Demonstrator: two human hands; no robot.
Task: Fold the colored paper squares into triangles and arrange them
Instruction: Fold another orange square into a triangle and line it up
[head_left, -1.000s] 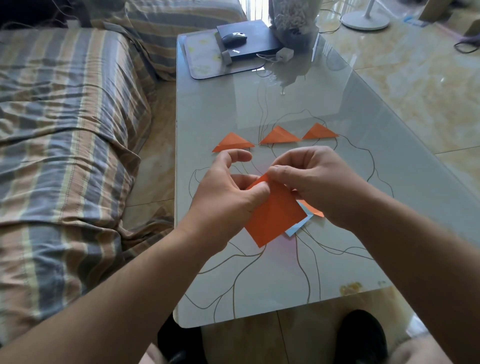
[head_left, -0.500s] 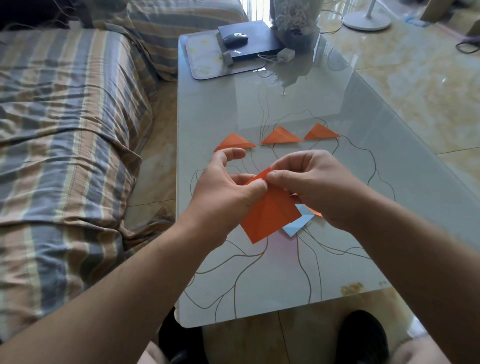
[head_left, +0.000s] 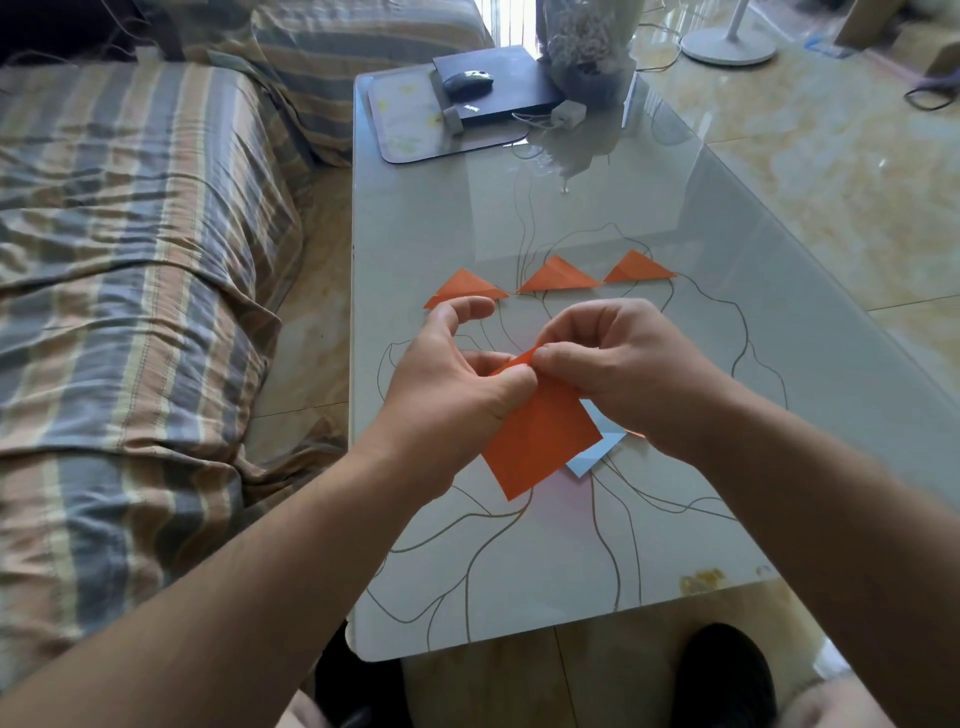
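- Orange paper square (head_left: 540, 441) is held up over the near-middle of the worktop (head_left: 415, 234), between both hands. It hangs as a diamond, w/ its free corner pointing near and a bit left.
- Top (far) corner sits right at the pinch. Left hand (head_left: 447, 384) and right hand (head_left: 623, 369) are together there, thumbs & fingertips clamped on that corner.
- Key relation: paper lies near-side of the hands, long diagonal running far-to-near. My guess: the fold means bringing the low corner up to meet the pinched one. Both hands equally close to it.
- Left index finger is lifted clear, not on the paper.
- Under it: light blue paper (head_left: 595, 457) flat on the worktop, mostly covered; a sliver of another orange sheet (head_left: 635, 434) shows beside the right wrist.
- Further off: 3 orange triangles (head_left: 558, 275) in a left-right row, apart from each other.
- Hidden: whether the top corner is 1 layer or already doubled – can't tell. Fingers on the paper's far side unseen.
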